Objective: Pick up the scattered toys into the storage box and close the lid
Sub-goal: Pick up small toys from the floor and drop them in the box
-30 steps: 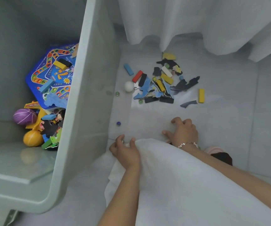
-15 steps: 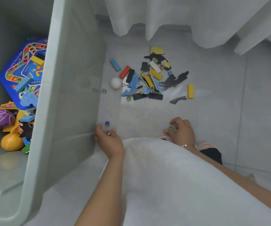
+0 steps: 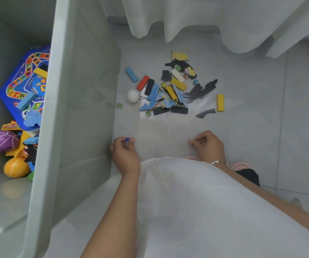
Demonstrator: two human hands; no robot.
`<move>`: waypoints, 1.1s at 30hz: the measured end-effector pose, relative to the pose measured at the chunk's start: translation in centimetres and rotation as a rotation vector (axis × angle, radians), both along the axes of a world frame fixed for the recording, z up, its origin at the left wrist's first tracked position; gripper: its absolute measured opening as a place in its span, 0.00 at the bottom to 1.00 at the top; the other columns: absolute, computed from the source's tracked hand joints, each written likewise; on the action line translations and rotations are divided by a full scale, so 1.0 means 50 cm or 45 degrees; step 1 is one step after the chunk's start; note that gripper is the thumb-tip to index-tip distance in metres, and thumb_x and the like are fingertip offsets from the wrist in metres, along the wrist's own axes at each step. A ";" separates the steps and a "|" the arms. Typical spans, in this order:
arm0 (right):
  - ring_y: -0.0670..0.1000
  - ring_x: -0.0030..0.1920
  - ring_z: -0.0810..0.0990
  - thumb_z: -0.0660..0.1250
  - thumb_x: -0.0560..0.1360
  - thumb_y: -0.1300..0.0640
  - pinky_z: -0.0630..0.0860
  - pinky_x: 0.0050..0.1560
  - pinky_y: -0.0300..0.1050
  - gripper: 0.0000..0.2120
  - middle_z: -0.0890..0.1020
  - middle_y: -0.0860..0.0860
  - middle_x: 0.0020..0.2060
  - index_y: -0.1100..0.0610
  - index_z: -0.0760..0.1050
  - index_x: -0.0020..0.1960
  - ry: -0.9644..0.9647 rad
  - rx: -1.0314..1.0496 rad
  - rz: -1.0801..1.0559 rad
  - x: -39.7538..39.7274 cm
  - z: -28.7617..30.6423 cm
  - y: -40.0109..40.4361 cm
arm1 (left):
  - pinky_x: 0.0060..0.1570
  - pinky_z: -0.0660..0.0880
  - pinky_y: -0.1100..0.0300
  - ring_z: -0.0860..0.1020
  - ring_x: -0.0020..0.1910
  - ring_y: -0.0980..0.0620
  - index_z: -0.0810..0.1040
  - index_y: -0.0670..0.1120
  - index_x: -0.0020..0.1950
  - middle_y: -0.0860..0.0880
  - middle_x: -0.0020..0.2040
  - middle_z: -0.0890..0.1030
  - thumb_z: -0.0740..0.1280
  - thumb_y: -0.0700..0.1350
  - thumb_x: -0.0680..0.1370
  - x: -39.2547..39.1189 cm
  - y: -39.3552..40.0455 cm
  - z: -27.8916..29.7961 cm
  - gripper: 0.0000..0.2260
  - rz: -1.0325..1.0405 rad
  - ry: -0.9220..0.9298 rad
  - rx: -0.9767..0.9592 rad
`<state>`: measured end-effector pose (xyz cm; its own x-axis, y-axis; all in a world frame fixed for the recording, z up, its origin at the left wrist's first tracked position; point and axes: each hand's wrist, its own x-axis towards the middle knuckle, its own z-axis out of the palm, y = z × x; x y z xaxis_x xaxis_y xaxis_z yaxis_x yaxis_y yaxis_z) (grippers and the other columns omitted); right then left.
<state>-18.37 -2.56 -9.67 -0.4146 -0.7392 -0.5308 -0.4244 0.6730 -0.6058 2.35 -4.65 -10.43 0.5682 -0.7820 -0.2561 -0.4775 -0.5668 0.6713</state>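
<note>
The pale green storage box [image 3: 79, 101] stands open on the left, holding a blue game board [image 3: 24, 84], a purple ball [image 3: 2, 140], an orange ball [image 3: 16, 167] and several blocks. My left hand [image 3: 124, 155] is beside the box wall and pinches a small blue marble [image 3: 126, 140] at its fingertips. My right hand [image 3: 208, 145] rests on the floor with fingers curled around something small and dark. Farther out lies a heap of scattered toys [image 3: 170, 90]: coloured blocks, puzzle pieces, a white ball [image 3: 132, 95] and green marbles [image 3: 119, 105].
White curtains [image 3: 205, 19] hang along the far edge of the grey tiled floor [image 3: 261, 127]. White fabric of my clothing [image 3: 196, 202] covers the near foreground. A pink slipper [image 3: 241, 165] shows behind my right wrist.
My left hand let go of the white fabric, moved left to the box wall and took the blue marble off the floor. My right hand curled tighter round a small thing.
</note>
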 end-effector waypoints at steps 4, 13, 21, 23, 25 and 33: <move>0.40 0.29 0.75 0.71 0.71 0.59 0.68 0.32 0.26 0.08 0.75 0.46 0.31 0.59 0.73 0.45 -0.151 -0.068 -0.049 0.018 0.021 -0.032 | 0.45 0.74 0.58 0.77 0.37 0.51 0.74 0.45 0.47 0.49 0.40 0.77 0.67 0.41 0.76 -0.037 -0.038 0.015 0.03 0.000 0.262 -0.001; 0.40 0.27 0.78 0.67 0.74 0.61 0.74 0.29 0.29 0.03 0.78 0.49 0.33 0.56 0.75 0.41 -0.446 -0.129 -0.152 0.040 0.037 -0.083 | 0.25 0.65 0.66 0.68 0.30 0.53 0.70 0.46 0.42 0.49 0.36 0.69 0.56 0.36 0.79 -0.083 -0.118 0.028 0.09 0.173 0.841 0.227; 0.39 0.26 0.78 0.66 0.74 0.62 0.75 0.30 0.30 0.06 0.78 0.50 0.32 0.55 0.74 0.39 -0.563 -0.139 -0.204 0.042 0.037 -0.097 | 0.48 0.67 0.64 0.72 0.49 0.52 0.76 0.43 0.54 0.48 0.52 0.76 0.72 0.45 0.72 -0.085 -0.135 -0.003 0.13 -0.191 0.163 0.149; 0.40 0.26 0.78 0.67 0.74 0.63 0.76 0.30 0.31 0.07 0.78 0.50 0.31 0.55 0.74 0.38 -0.573 -0.136 -0.225 0.046 0.038 -0.093 | 0.46 0.66 0.64 0.74 0.50 0.49 0.76 0.43 0.52 0.45 0.53 0.77 0.71 0.44 0.73 -0.086 -0.141 -0.011 0.11 -0.210 0.137 0.111; 0.40 0.26 0.78 0.67 0.74 0.63 0.76 0.30 0.31 0.06 0.77 0.50 0.31 0.57 0.75 0.39 -0.586 -0.136 -0.245 0.047 0.040 -0.093 | 0.44 0.66 0.64 0.75 0.49 0.48 0.76 0.44 0.51 0.44 0.51 0.78 0.71 0.44 0.74 -0.085 -0.146 -0.014 0.09 -0.231 0.114 0.072; 0.40 0.27 0.78 0.67 0.74 0.61 0.76 0.31 0.31 0.03 0.78 0.49 0.33 0.56 0.75 0.42 -0.592 -0.174 -0.209 0.062 0.059 -0.127 | 0.24 0.64 0.66 0.68 0.24 0.56 0.68 0.46 0.44 0.49 0.34 0.69 0.57 0.39 0.80 -0.059 -0.146 0.022 0.05 0.274 0.973 0.059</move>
<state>-15.29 -8.91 -6.72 -0.2740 -0.7599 -0.5894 0.0152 0.6094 -0.7927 -0.58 -11.95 -9.31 0.3591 -0.6543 -0.6655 0.2292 -0.6295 0.7425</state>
